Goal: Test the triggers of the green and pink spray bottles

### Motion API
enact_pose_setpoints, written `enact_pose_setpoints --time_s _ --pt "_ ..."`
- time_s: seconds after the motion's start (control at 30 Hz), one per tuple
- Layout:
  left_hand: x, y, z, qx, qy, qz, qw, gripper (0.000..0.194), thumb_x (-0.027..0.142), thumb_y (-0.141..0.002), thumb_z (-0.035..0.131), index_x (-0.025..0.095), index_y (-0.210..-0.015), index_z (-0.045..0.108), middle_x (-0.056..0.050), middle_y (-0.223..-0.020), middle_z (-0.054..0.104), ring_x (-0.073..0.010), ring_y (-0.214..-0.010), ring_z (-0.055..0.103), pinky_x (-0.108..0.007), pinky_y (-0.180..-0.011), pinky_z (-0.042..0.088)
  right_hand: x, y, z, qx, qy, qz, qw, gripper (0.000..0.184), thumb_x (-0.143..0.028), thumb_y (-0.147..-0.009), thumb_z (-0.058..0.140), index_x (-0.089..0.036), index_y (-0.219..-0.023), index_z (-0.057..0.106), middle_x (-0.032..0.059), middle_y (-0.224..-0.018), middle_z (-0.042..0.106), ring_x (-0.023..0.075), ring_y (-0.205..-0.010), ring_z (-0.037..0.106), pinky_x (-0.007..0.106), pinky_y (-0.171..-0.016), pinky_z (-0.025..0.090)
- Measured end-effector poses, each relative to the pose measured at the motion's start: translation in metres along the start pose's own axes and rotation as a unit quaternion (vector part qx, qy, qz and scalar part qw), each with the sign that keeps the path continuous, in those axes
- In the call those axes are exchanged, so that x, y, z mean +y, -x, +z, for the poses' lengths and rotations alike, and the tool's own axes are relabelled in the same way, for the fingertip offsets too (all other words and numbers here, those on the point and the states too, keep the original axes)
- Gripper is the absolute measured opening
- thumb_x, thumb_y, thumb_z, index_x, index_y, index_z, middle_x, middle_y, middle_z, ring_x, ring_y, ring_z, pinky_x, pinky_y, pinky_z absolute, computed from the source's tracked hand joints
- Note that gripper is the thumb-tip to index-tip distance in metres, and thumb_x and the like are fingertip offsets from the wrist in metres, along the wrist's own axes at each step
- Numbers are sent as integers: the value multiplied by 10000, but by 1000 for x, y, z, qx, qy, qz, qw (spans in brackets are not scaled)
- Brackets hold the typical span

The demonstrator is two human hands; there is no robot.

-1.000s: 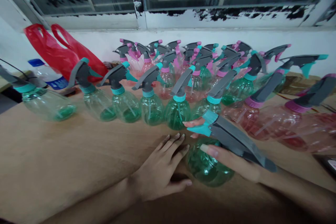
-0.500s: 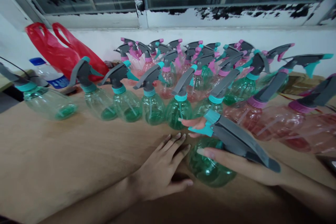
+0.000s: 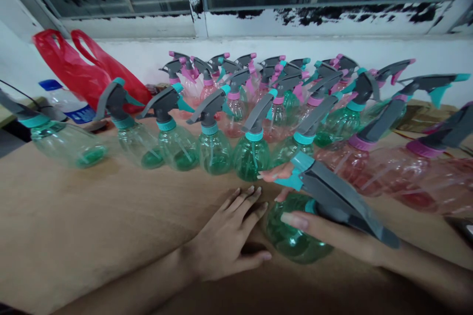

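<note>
My left hand (image 3: 232, 236) lies flat on the wooden table, fingers stretched out, just left of a green spray bottle (image 3: 291, 241). That bottle has a grey sprayer head with a turquoise nozzle and trigger, and stands on the table close to me. Around its neck, below the head, my right hand (image 3: 332, 234) is closed. The thumb lies along the near side, and other fingers show beyond the turquoise trigger. Part of this hand is hidden behind the sprayer head. Just beyond stands a row of green spray bottles (image 3: 252, 160) with turquoise collars.
Pink spray bottles (image 3: 401, 172) stand at the right, and several more crowd the back by the wall. At the back left are a red plastic bag (image 3: 88, 71) and a blue-capped water bottle (image 3: 68, 103). A window runs above the wall.
The sprayer head and my right hand have shifted slightly to the right. The right fingers near the trigger have moved a little. My left hand stays in place.
</note>
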State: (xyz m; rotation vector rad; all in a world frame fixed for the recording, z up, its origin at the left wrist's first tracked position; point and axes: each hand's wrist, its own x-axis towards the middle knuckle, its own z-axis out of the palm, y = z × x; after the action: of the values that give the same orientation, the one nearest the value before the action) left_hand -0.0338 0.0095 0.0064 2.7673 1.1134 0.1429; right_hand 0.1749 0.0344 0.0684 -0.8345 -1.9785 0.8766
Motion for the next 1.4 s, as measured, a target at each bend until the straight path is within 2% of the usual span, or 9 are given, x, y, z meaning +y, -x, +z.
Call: enact_pose_setpoints --time_s 0.13,0.47,0.7,0.8,0.93,1.03,1.17,1.33,1.4 --pt "1 0 0 -3 -8 0 1000 762 615 -884 431 66 -1407 357 -208 -1504 269 -346 -1397 206 -528 -1107 248 -2 -1 1 -20 -81 42 996 343 -241 -803 649 -309 -1134 592 -3 -1102 674 170 -818 677 308 -742 589" --pt "1 0 0 2 -8 -3 1000 751 612 -874 454 84 -1400 367 -205 -1497 288 -338 -1394 224 -525 -1101 264 0 4 2 -4 -76 53 996 349 -231 -818 619 -285 -1163 594 24 -1101 665 172 -758 663 330 -709 579" --pt "1 -2 -2 -19 -7 -8 1000 755 607 -872 462 79 -1402 363 -205 -1502 278 -340 -1395 220 -514 -1112 246 7 5 2 -18 -55 52 997 388 -259 -837 606 -290 -1222 565 20 -954 690 181 -718 665 323 -628 578" --pt "2 -1 -2 -12 -8 -3 1000 753 607 -873 462 76 -1399 370 -209 -1497 287 -346 -1388 235 -524 -1107 252 10 5 1 -29 -57 41 997 358 -279 -827 621 -287 -1184 585 18 -962 689 187 -746 674 324 -651 583" --pt "1 0 0 4 -21 4 1000 745 595 -881 458 61 -1394 371 -217 -1496 285 -353 -1388 231 -526 -1098 268 1 3 1 7 -61 26 998 270 -275 -810 624 -266 -1080 603 18 -965 689 208 -843 677 352 -773 568" --pt "1 0 1 17 -27 10 999 745 598 -885 449 67 -1400 358 -211 -1482 320 -347 -1379 258 -518 -1090 288 -5 3 0 -3 -52 24 998 84 -308 -844 582 -251 -897 614 2 -796 676 176 -690 658 327 -667 557" --pt "0 0 2 19 -32 9 999 733 606 -879 451 77 -1383 390 -217 -1440 387 -353 -1348 324 -523 -1064 327 0 3 -2 -10 -29 10 999 192 -339 -883 523 -230 -745 599 2 -722 645 123 -506 561 292 -542 505" --pt "0 0 1 32 -34 14 999 730 593 -876 465 70 -1379 386 -217 -1453 367 -344 -1368 288 -520 -1074 317 4 4 0 -18 -68 12 997 97 -342 -858 575 -257 -862 621 -2 -777 666 150 -630 621 298 -628 541" --pt "0 0 1 37 -33 14 999 731 589 -874 474 59 -1372 393 -226 -1467 337 -343 -1379 262 -516 -1089 294 4 4 1 -8 -80 8 997 169 -328 -816 636 -274 -976 630 -1 -853 689 175 -759 658 315 -736 558"
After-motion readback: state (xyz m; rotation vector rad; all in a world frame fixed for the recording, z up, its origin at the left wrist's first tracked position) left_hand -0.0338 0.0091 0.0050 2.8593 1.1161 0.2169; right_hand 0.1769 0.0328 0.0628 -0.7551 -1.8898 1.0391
